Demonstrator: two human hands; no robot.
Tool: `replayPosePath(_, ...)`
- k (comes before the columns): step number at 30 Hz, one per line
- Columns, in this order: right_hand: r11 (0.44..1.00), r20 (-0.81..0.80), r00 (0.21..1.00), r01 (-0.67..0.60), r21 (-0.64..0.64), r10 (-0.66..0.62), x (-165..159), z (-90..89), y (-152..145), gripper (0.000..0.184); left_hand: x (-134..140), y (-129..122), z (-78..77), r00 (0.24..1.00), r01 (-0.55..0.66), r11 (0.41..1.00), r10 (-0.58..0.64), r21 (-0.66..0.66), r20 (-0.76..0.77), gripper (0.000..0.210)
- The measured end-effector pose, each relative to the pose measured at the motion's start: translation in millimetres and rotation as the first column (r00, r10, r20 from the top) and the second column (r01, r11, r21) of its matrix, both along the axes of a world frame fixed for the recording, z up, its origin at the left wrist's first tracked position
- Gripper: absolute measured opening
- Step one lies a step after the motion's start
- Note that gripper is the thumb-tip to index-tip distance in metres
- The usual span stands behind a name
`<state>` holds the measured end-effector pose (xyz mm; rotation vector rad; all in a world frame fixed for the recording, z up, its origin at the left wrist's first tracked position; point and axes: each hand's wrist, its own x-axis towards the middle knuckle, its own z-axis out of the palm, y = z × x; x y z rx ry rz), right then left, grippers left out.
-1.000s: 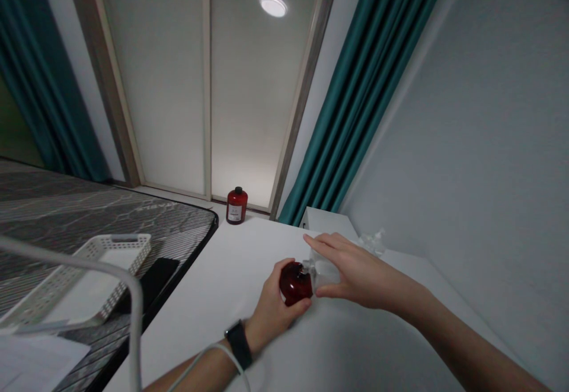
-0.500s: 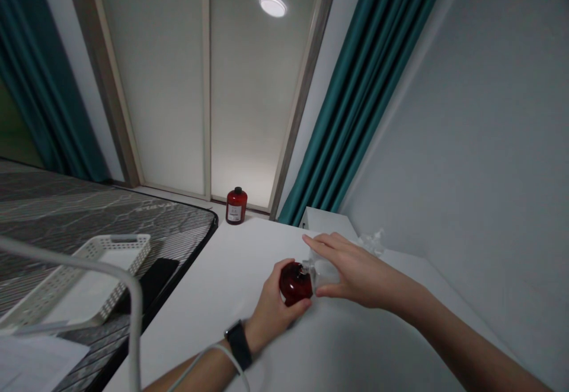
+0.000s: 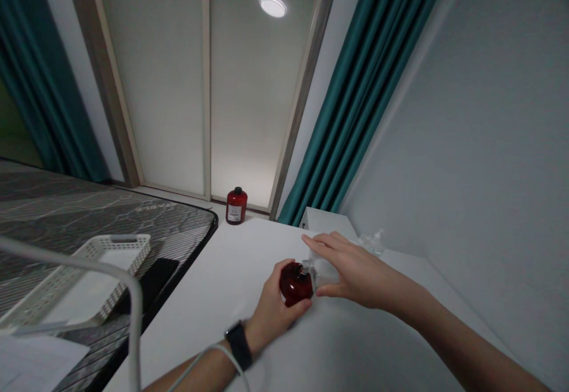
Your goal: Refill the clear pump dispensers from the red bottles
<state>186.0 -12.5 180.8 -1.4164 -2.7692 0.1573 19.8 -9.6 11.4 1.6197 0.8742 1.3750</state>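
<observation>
Over the white worktop (image 3: 213,297), the left hand (image 3: 278,300) is wrapped round a red bottle (image 3: 297,288) from its 8 o'clock side. The right hand (image 3: 351,268) grips a clear bottle (image 3: 326,272) from 3 o'clock, thumb and fingers spread around it. The clear bottle lies tipped almost level, its neck pointing to 9 o'clock at the red bottle's top. A second red bottle (image 3: 236,207) stands capped, well apart at 11 o'clock. The step looks like pouring, though no flow shows. The next move probably calls for a steady left grip and careful tilting, necks lined up.
</observation>
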Motion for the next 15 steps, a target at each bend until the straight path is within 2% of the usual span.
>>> replayPosePath(15, 0.999, -0.008, 1.000, -0.021, 0.032, 0.021, 2.1, -2.1, -0.1, 0.091, -0.3, 0.2, -0.1, 1.000, 0.008, 1.000, -0.008, -0.009, -0.012, 0.065)
